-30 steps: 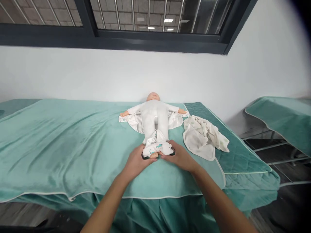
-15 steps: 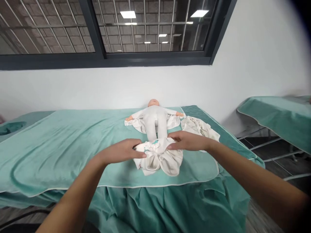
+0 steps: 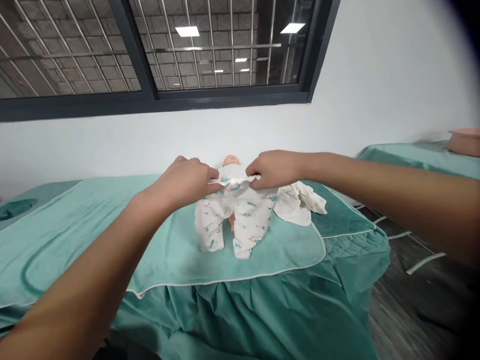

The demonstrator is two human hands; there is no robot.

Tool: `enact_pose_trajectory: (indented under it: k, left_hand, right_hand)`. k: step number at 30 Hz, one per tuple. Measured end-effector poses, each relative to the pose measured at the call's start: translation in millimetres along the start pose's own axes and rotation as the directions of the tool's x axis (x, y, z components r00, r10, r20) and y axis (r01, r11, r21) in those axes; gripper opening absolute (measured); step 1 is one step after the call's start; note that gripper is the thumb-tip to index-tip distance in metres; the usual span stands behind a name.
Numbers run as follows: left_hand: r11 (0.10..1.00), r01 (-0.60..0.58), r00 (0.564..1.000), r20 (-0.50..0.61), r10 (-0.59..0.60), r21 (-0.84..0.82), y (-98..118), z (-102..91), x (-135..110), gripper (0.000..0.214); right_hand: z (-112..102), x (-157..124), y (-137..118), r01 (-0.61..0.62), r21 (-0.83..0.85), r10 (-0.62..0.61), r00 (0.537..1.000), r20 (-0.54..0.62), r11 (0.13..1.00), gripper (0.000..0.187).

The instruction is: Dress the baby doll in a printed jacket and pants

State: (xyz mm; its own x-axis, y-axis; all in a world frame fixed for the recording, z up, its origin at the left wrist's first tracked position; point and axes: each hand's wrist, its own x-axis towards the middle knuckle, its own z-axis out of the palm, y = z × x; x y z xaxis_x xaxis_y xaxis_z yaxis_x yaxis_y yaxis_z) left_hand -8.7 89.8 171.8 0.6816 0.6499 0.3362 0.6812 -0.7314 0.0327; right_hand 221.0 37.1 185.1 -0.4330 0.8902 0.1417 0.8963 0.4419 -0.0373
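A pair of white baby pants [image 3: 251, 215] with a green print hangs unfolded, its waistband stretched between my hands. My left hand [image 3: 187, 180] pinches the left end of the waistband, and my right hand [image 3: 268, 170] grips the right end. Behind the pants lies a baby doll [image 3: 231, 160] on its back, head toward the wall. Its body is mostly hidden by the pants and my hands; a bit of skin-coloured limb shows between the pant legs.
Crumpled white cloth [image 3: 300, 202] lies right of the doll. A light green sheet [image 3: 180, 260] covers the bed, over a darker green skirted cover [image 3: 240, 310]. Behind are a white wall and a barred window [image 3: 210, 50]. Another green bed [image 3: 405, 157] with a pink container [image 3: 465, 142] stands right.
The bunched pants have opened out, their legs now hanging down. Both hands have lifted the waistband up and toward the doll, covering its legs and torso from view.
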Motion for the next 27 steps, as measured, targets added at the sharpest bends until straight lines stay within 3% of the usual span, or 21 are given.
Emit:
enact_pose_trajectory:
  k: [2,4,6,8,9,11,17,20,25,27]
  left_hand:
    - [0.999,0.016,1.000,-0.010,-0.016,-0.028,5,-4.7,5,0.027]
    - [0.971,0.059,0.998,0.037,-0.051,-0.230,11,-9.2,8,0.017]
    - [0.841,0.086,0.993,0.110,-0.031,-0.535,18,-12.0,8,0.018]
    - [0.641,0.087,0.992,0.128,0.017,-0.763,23,-12.9,6,0.025]
    - [0.561,0.086,0.993,0.119,0.022,-0.823,24,-12.9,5,0.027]
    - [0.489,0.102,0.994,0.111,-0.010,-0.866,26,-12.2,2,0.029]
    - [0.491,0.168,0.984,0.174,-0.034,-0.855,21,-10.7,-7,0.029]
    - [0.606,0.196,0.980,0.181,-0.086,-0.771,12,-13.8,-10,0.025]
    - [0.785,0.289,0.957,0.161,-0.240,-0.548,-17,-20.0,-14,0.021]
    - [0.829,0.294,0.956,0.144,-0.256,-0.476,-28,-19.3,-16,0.028]
  right_hand:
    - [-14,1,1,-0.010,0.060,0.015,0.997,-0.081,0.998,0.009]
    - [-25,0,0,-0.032,0.158,0.060,0.983,-0.174,0.987,0.009]
    - [-32,-3,-4,-0.026,0.277,0.089,0.972,-0.219,0.961,0.010]
    - [-35,-7,-10,0.015,0.410,0.082,0.973,-0.218,0.912,0.013]
    - [-36,-10,-12,0.036,0.475,0.069,0.977,-0.203,0.879,0.015]
    - [-35,-14,-15,0.073,0.596,0.036,0.985,-0.169,0.800,0.019]
    - [-24,-24,-16,0.101,0.785,-0.060,0.995,-0.081,0.611,0.033]
    - [-20,-25,-15,0.118,0.811,-0.070,0.993,-0.095,0.573,0.035]
    - [-20,-22,3,0.149,0.773,-0.112,0.989,-0.101,0.617,0.036]
    - [-17,-20,17,0.183,0.703,0.045,0.955,-0.292,0.687,0.037]
